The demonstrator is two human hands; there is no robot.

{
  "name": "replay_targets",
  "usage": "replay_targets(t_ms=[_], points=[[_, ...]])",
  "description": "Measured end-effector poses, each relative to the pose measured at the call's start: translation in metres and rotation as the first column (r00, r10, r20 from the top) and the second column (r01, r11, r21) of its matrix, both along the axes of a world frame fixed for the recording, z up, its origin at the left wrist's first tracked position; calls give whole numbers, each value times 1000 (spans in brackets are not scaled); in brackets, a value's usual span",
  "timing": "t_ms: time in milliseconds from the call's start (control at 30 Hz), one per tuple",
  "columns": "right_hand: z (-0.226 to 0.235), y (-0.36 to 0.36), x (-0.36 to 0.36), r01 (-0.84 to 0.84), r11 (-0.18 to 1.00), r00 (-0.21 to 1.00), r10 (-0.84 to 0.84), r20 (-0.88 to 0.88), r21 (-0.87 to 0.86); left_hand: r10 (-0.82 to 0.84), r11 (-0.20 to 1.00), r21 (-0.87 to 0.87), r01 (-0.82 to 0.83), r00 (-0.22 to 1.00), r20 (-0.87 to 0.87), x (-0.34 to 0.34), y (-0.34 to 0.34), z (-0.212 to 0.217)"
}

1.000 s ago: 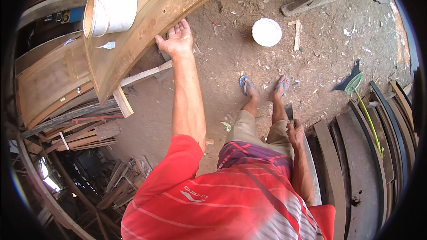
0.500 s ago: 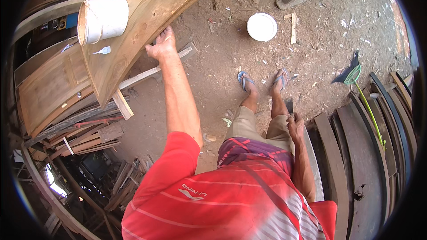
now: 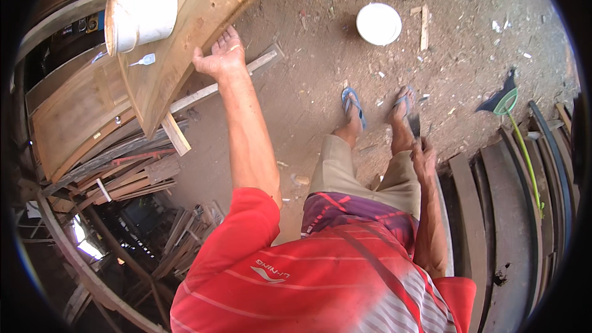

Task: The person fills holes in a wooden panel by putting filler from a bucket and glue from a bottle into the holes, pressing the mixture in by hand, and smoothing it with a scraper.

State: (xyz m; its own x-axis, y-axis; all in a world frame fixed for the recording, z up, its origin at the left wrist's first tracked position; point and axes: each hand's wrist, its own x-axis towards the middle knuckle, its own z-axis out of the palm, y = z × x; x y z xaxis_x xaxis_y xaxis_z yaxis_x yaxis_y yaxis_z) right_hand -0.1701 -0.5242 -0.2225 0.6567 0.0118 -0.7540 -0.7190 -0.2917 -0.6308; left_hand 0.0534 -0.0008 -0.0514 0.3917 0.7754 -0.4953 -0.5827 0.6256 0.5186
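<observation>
My left hand [image 3: 222,57] is at the near edge of a large wooden panel [image 3: 185,37], palm turned up. Its fingers are stretched out with nothing in them, and the thumb lies close to the panel's edge; whether it touches is hard to tell. On the panel a white bucket [image 3: 145,17] lies at the left, beside a small pale blue flat tool [image 3: 144,60]. Low at my right side, my right hand [image 3: 423,159] is closed round the handle of a putty knife [image 3: 414,125]. The dark flat blade points away from me.
A white bucket [image 3: 378,24] stands on the dirt floor ahead of my feet. A wood strip [image 3: 424,28] lies beside it. Long boards [image 3: 512,209] lean at the right, with a green net on a yellow-green handle [image 3: 522,160]. Stacked scrap wood [image 3: 132,179] fills the left.
The view has shifted, so the floor bucket and my feet appear further right. My left hand's fingers have straightened a little beside the panel. My right hand still holds the putty knife.
</observation>
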Motion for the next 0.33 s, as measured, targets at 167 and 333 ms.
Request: replay_targets(t_ms=[167,333], points=[[11,76,17,188,968,979,-170,-116,166,-280,954,126,273,959,37,-16,1,14],[-40,153,-27,366,865,925,-298,-236,342,-565,820,-69,568,787,-247,-22,57,12]])
